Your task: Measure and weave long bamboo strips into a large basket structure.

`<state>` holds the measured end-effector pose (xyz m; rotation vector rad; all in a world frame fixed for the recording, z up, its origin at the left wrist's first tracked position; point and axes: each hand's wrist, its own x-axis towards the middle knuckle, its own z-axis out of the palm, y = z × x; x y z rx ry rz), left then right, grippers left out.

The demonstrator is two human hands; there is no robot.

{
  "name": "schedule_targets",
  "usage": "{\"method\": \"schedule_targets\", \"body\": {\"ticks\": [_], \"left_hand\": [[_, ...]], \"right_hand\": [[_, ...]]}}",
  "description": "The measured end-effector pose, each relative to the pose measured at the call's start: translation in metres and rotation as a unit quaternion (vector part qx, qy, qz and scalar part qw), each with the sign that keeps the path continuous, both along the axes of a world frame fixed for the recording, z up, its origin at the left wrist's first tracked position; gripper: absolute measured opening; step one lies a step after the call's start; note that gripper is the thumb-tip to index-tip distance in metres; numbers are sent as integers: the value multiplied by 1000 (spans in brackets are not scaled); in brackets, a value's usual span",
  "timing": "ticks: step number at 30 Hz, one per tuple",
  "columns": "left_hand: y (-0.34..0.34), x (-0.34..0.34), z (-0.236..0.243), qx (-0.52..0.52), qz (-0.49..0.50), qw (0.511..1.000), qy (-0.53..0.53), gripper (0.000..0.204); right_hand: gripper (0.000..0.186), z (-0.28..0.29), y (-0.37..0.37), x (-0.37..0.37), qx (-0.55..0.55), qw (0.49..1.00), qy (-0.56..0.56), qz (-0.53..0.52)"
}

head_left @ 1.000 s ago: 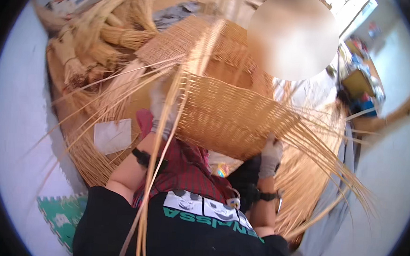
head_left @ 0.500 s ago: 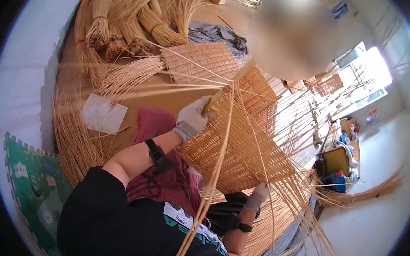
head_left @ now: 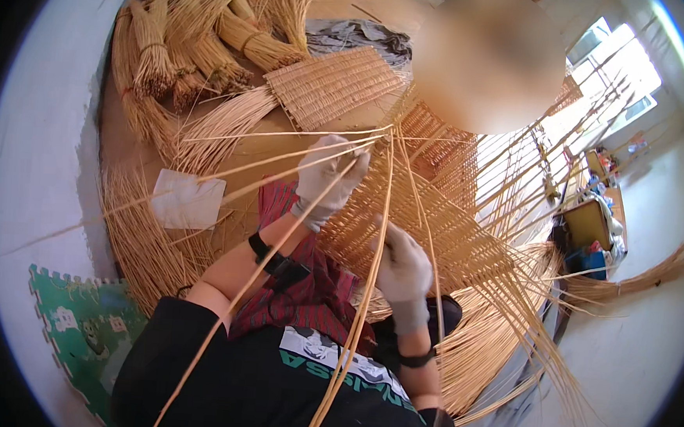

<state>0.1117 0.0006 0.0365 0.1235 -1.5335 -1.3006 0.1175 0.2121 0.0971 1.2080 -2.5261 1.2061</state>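
Observation:
A woven cane panel, with long loose strands running off its edges, lies slanted in front of me. My left hand, in a pale glove, is closed on its upper left edge. One loose strand passes by those fingers and runs down across my left forearm. In front of the panel's middle, my gloved right hand is raised with its fingers partly stretched and no strand visibly in them. Beside it, long strands hang from the panel's top corner toward my chest.
Tied bundles of cane lie at the far left, by a flat woven piece. A red checked cloth covers my lap. Many loose canes spread at my right, and a white sheet lies at left.
My right hand has moved up and left from the panel's lower edge, letting go there. My left hand has shifted slightly up and right. One strand now crosses my left forearm.

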Motion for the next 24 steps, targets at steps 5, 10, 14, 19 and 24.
{"method": "schedule_targets", "body": {"ticks": [5,10,14,19,24], "left_hand": [[-17,9,-2,17,-188,982,19,28],[-69,-16,22,155,-542,826,-27,49],[-56,-59,18,16,-417,894,-161,56],[-16,-65,2,-101,-118,984,-91,33],[8,-71,2,195,-277,940,-39,32]], "right_hand": [[33,26,-76,8,42,970,215,102],[25,8,-43,2,-48,973,224,34],[20,-26,-2,-41,-374,892,-252,31],[22,-12,-18,-99,-362,892,-203,-180],[43,71,-93,-146,-108,942,294,-121]]}}
